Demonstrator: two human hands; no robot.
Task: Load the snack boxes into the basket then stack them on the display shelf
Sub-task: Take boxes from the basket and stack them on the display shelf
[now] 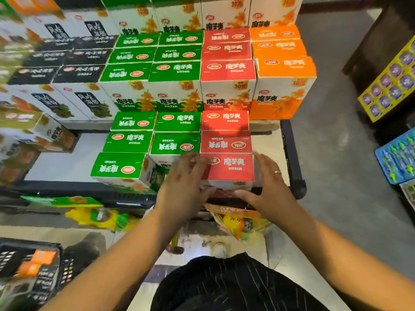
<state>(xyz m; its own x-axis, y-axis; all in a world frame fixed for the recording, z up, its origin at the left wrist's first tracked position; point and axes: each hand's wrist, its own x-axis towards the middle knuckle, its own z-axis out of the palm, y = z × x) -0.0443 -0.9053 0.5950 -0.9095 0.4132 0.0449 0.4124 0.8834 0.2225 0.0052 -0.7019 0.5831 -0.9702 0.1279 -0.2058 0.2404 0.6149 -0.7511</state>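
Head view: the left hand (184,180) and right hand (269,182) lie flat against opposite sides of a red-topped white cardboard snack box (226,168). Their fingers are nearly straight and the thumbs reach under its near face. They press it between the palms rather than curl round it. The box sits at the front of the red row on the lower tier of the display shelf (67,160), touching the red box behind it.

With only palm pressure holding it, the box could slip if the squeeze eases. It sits right at the shelf's front edge, so it might tip off. The left fingers are also close enough to a skewed green-topped cardboard box (121,169) to knock it.

The shelf top is pale with a black rim. A blurred dark plastic basket (33,265) stands low on the left, on the grey concrete floor (336,153).
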